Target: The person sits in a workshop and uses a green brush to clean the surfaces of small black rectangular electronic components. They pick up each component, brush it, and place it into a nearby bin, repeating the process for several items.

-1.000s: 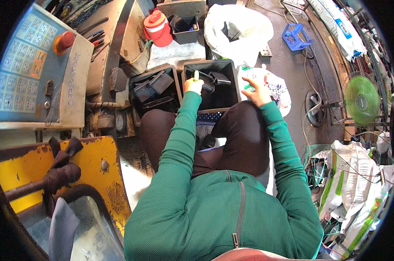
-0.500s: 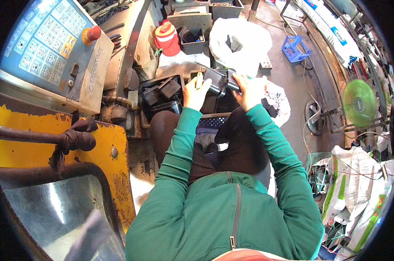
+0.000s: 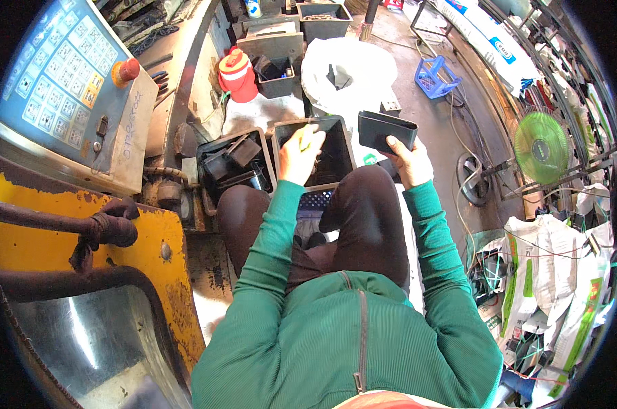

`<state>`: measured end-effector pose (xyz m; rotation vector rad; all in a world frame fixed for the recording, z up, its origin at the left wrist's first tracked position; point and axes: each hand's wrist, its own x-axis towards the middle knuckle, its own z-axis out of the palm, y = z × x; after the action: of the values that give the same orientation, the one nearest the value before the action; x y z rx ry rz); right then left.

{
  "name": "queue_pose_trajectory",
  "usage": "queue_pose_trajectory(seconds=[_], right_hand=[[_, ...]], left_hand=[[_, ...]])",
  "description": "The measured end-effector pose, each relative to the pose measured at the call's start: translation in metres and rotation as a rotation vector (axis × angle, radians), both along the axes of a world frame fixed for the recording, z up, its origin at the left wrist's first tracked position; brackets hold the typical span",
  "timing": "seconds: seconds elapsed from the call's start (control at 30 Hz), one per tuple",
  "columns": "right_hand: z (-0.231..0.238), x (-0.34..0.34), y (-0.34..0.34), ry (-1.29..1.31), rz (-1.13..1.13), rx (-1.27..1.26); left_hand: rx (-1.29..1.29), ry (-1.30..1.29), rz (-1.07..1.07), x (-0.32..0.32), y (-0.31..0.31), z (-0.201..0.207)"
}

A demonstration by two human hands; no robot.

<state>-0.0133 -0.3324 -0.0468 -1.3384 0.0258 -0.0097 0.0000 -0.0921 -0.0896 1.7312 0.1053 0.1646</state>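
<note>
Right hand (image 3: 407, 158) grips black part (image 3: 383, 129), right of central bin (image 3: 337, 151), not yet set down. Left hand (image 3: 300, 158), above central bin, curls round blurred yellow item (image 3: 309, 136). More black pieces (image 3: 244, 151) already lie in bin (image 3: 268, 155) left of central one; remaining count unclear.

Single head view, upright, from the left of two wide fisheyes worn side by side on the head: set above and behind the fingers (image 3: 393, 144), facing down and forward. Nearest the lens is the green jacket (image 3: 315, 334), filling the lower middle, on the near side of the fingers, which sit farther off, above frame centre. Field spans from the control panel (image 3: 73, 65) left of the fingers to the green fan (image 3: 540, 146) at their right.
</note>
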Motion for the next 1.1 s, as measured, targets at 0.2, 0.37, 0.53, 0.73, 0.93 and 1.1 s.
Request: queue_pose_trajectory(seconds=[0.2, 0.37, 0.53, 0.73, 0.93, 1.1], right_hand=[[0.029, -0.041, 0.023, -0.319, 0.084, -0.426], [0.031, -0.047, 0.017, -0.282, 0.651, 0.255], [0.013, -0.056, 0.025, 0.101, 0.203, 0.208], [0.002, -0.042, 0.000, -0.005, -0.011, 0.333], [-0.003, -0.055, 0.012, 0.144, -0.007, 0.419], [-0.006, -0.050, -0.007, 0.135, 0.275, 0.080]], left_hand=[[-0.281, -0.092, -0.339, -0.016, -0.026, 0.053], [-0.279, -0.046, -0.551, -0.029, -0.018, 0.056], [0.036, -0.206, -0.598, -0.026, -0.032, 0.064], [-0.283, -0.035, -0.316, -0.034, -0.031, 0.063], [-0.106, -0.178, -0.228, -0.044, -0.048, 0.024], [0.070, -0.212, -0.404, -0.020, -0.031, 0.051]])
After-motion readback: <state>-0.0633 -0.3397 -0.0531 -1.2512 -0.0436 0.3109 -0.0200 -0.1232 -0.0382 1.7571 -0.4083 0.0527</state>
